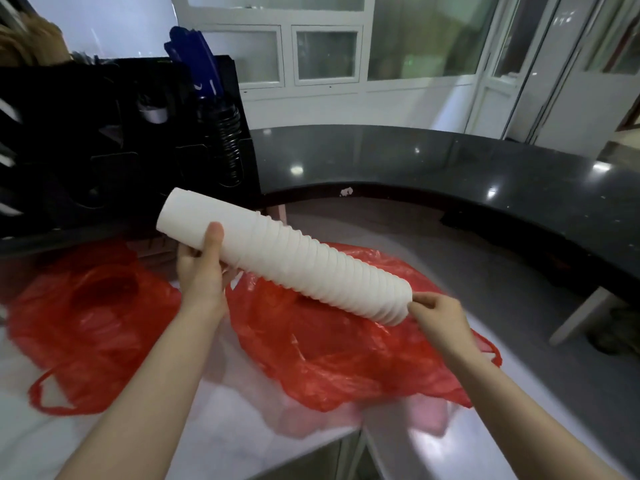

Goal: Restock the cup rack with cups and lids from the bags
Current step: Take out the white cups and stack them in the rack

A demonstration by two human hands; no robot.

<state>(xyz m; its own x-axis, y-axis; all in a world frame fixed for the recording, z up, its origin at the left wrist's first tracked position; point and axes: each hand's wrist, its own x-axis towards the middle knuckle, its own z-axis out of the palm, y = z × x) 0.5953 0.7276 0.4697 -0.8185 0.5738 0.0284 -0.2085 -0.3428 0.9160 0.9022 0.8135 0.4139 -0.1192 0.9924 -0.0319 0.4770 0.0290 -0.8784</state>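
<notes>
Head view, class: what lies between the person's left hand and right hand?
The long stack of white cups spans it, left hand gripping one end, right hand pinching the other, as the head view shows.

Pale counter [38,445], left red bag [93,327] on it (handle looped outward), right red bag [346,358] beside

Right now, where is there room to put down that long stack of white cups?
The dark curved counter is bare right of the black cup rack. The white worktop is bare in the near corner, in front of the left red bag. The middle is crowded: that bag and the right red bag spread out below the stack of white cups.
</notes>
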